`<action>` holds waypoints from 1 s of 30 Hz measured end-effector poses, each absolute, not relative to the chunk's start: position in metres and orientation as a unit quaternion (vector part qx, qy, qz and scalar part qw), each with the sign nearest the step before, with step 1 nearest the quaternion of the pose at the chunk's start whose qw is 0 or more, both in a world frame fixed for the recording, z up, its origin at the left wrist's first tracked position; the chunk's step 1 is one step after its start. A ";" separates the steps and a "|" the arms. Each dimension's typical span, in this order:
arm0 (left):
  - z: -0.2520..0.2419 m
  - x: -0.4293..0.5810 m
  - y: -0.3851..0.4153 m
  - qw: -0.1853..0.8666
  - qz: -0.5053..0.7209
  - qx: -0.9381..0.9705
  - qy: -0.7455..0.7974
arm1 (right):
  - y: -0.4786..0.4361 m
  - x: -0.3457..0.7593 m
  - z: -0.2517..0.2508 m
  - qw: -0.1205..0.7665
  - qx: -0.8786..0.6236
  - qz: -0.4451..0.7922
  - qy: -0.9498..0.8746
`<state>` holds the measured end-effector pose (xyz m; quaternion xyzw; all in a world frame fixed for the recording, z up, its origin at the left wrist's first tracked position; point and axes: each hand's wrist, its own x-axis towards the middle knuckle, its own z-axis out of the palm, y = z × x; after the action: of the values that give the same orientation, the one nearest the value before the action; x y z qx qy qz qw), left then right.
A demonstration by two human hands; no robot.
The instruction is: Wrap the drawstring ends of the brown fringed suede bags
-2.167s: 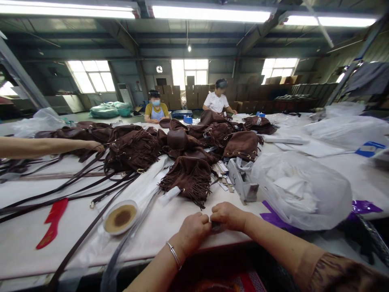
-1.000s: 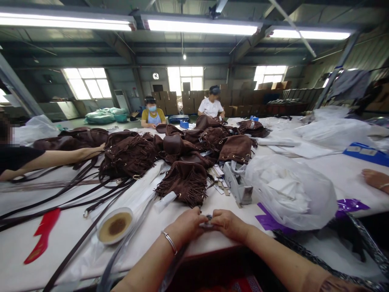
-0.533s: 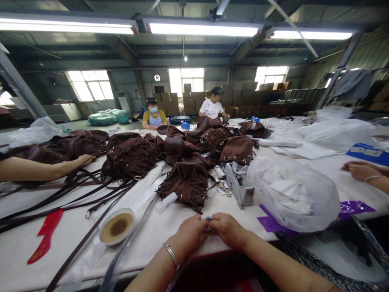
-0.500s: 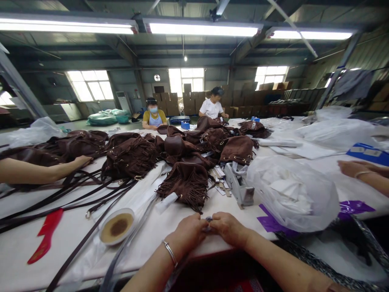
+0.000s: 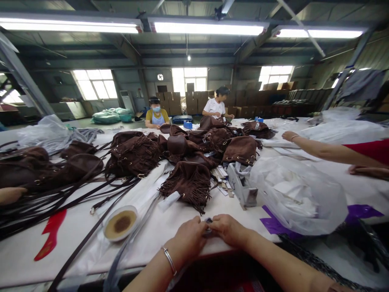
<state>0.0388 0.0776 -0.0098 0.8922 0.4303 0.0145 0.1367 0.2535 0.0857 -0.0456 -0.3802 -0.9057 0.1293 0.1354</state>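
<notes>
My left hand (image 5: 192, 234), with a bangle on its wrist, is closed in a pinch at the table's front edge. Facing it, my right hand (image 5: 228, 230) is closed too, fingertips almost meeting the left ones. Between them shows a small greyish, shiny bit (image 5: 208, 221), mostly covered by the fingers, whose kind I cannot make out. Just beyond lies a brown fringed bag (image 5: 187, 184) with a whitish tag or wrap (image 5: 169, 201) at its lower left. A grey tape dispenser (image 5: 242, 187) stands to the right of that bag.
More brown bags (image 5: 133, 152) are heaped across the table (image 5: 88, 247). At left lie a red comb (image 5: 52, 235), long dark straps and a bowl (image 5: 120, 223) of tan stuff. A white plastic bag (image 5: 299, 194) bulges at right. Co-workers' arms (image 5: 319, 147) reach in from both sides.
My hands keep their pinch in nearly the same place. The co-worker's arm at left has drawn back as bags there shifted; at right, a red-sleeved arm now stretches across the table. The view has turned slightly left.
</notes>
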 end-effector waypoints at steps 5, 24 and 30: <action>-0.017 0.042 0.085 0.134 -0.014 0.895 0.425 | 0.092 0.257 -0.040 0.105 -0.360 0.126 -0.918; -0.032 0.059 0.089 0.119 -0.082 0.872 0.468 | 0.098 0.236 -0.083 0.128 -0.403 0.039 -0.906; -0.025 0.044 0.074 0.126 -0.059 0.862 0.487 | 0.085 0.221 -0.102 0.159 -0.450 0.075 -0.876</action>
<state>0.0440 0.0741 -0.0254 0.8620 0.4874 -0.0594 0.1262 0.2211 0.0848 -0.1017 -0.4500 -0.8755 0.0750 0.1592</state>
